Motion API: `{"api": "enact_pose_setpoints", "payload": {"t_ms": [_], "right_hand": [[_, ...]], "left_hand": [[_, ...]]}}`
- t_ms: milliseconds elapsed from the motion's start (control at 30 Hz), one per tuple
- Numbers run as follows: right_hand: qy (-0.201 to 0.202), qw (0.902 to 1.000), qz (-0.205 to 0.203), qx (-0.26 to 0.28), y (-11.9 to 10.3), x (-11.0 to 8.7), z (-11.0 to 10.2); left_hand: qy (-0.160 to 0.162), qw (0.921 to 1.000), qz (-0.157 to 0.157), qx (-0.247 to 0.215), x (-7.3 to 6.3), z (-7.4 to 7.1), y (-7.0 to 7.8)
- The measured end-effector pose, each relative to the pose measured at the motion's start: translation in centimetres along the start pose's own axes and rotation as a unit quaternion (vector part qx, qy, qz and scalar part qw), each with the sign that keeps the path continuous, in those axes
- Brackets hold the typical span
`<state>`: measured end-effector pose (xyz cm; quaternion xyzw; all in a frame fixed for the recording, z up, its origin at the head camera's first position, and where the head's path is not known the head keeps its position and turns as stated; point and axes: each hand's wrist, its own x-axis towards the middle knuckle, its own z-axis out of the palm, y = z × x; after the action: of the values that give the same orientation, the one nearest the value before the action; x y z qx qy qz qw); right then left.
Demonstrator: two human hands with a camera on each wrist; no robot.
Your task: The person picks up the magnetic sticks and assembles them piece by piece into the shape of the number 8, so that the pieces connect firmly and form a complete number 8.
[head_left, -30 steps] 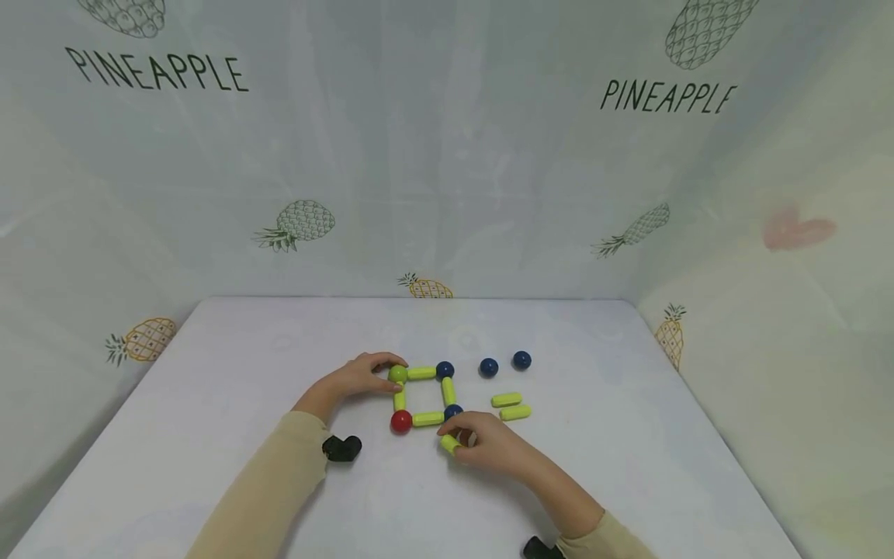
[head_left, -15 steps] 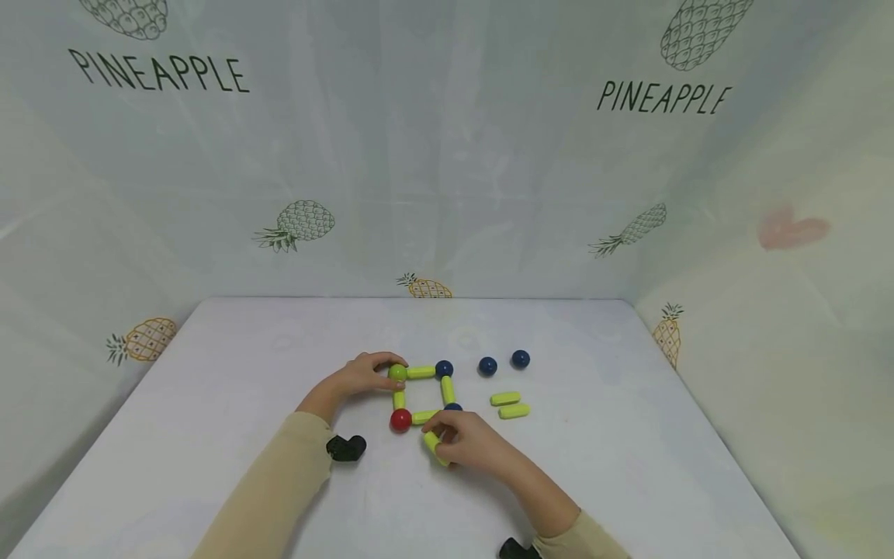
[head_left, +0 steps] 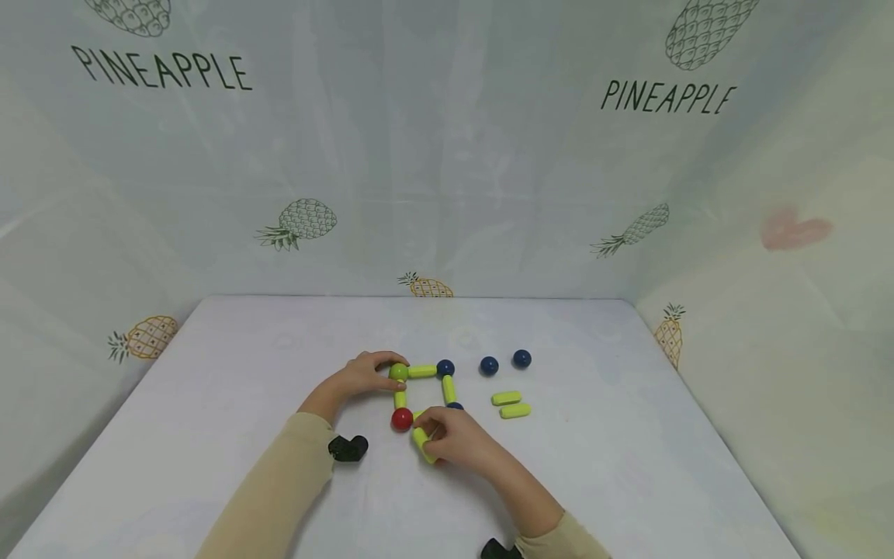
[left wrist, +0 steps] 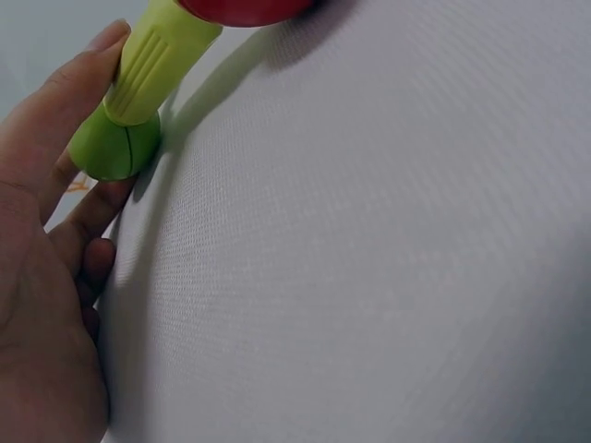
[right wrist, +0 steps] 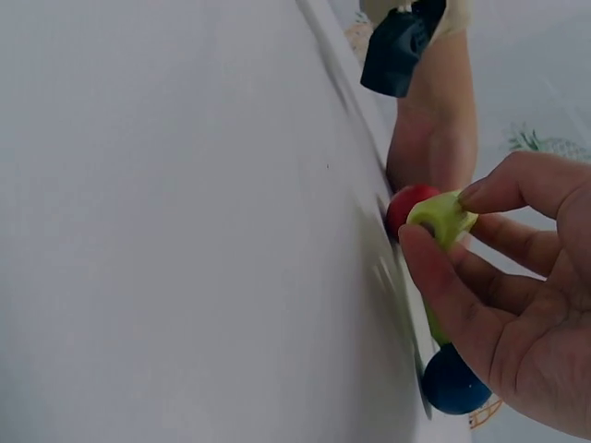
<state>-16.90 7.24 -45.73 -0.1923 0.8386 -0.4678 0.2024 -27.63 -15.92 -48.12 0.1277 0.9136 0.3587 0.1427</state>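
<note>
over my feed i see the right hand [head_left: 457, 441] pinching a yellow-green rod [head_left: 421, 445], tilted beside the red ball [head_left: 401, 420]; contact i can't tell. farther off, the left hand [head_left: 359, 375] grips the green ball [head_left: 399, 372], seemingly steadying the rod-and-ball square [head_left: 448, 390]. two navy balls [head_left: 489, 366] lie apart, rightward.

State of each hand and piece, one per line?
Left hand, holding green ball
Right hand, pinching held rod
Held rod, slanted
Green ball, far left corner of square
Red ball, near left corner
Joined blue balls, right corners, nearer partly hidden
Joined rods, forming sides, nearest mostly hidden
Loose blue balls, apart, unattached
Loose rods, side by side, unattached
</note>
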Motion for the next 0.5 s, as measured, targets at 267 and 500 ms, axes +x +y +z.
{"api": "enact_pose_setpoints", "payload": {"t_ms": [267, 500], "right_hand": [[0.015, 0.9989, 0.019, 0.039, 0.0, 0.4, 1.0], [0.037, 0.9979, 0.020, 0.050, 0.2, 0.6, 1.5]], "left_hand": [[0.003, 0.9999, -0.013, 0.006, -0.3, -0.1, 0.2], [0.005, 0.9998, -0.017, 0.009, -0.3, 0.0, 0.4]]}}
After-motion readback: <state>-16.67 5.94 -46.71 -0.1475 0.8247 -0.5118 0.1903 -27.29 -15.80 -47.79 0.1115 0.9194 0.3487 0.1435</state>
